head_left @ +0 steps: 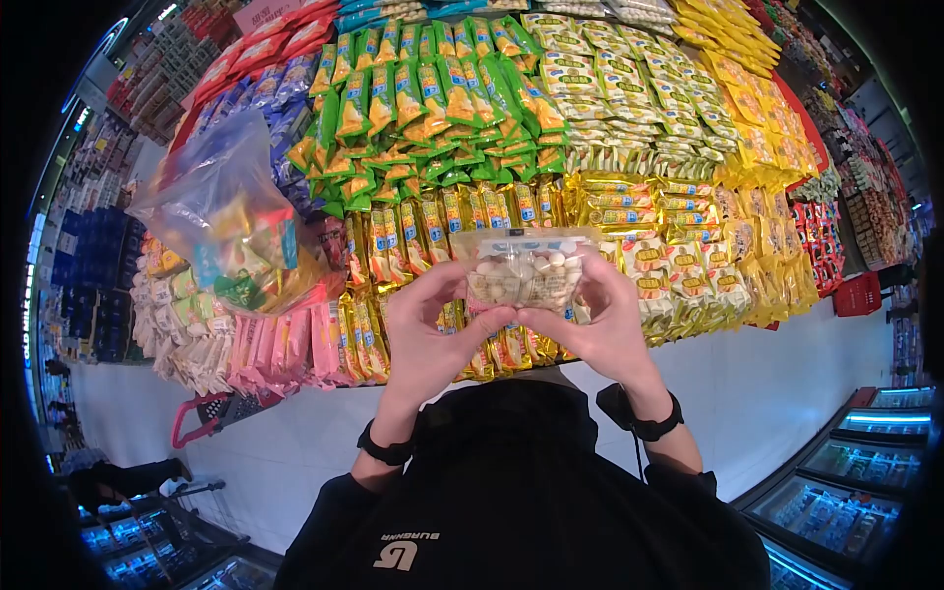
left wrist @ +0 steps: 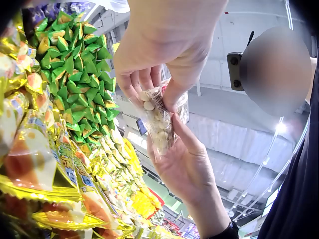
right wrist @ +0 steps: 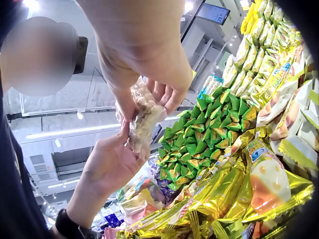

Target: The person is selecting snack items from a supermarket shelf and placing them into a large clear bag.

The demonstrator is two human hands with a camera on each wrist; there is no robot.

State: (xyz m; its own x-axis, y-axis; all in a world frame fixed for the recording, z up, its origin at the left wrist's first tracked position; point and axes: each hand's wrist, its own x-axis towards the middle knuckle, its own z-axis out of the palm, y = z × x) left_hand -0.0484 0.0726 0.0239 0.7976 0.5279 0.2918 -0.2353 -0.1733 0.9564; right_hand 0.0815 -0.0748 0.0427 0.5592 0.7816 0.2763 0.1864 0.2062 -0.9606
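Both hands hold a small clear packet (head_left: 526,278) of round, whitish pieces in front of the chest, above the edge of a sweets display. On the packet's left end are the curled fingers of my left hand (head_left: 430,320), thumb along the near side. My right hand (head_left: 605,323) grips the other end in the same way, and the two thumb tips nearly meet at the lower edge. Printed text and a barcode show on the packet (left wrist: 158,107) in the left wrist view. Some fingers are hidden behind it.
Green snack packets (head_left: 423,98), gold-wrapped bars (head_left: 413,241) and white-green packets (head_left: 649,93) are heaped ahead. On the left of the heap stands a clear plastic bag (head_left: 221,187) with several packets inside. A pink-edged cart (head_left: 206,418) is at the lower left; freezers (head_left: 855,462) line the right.
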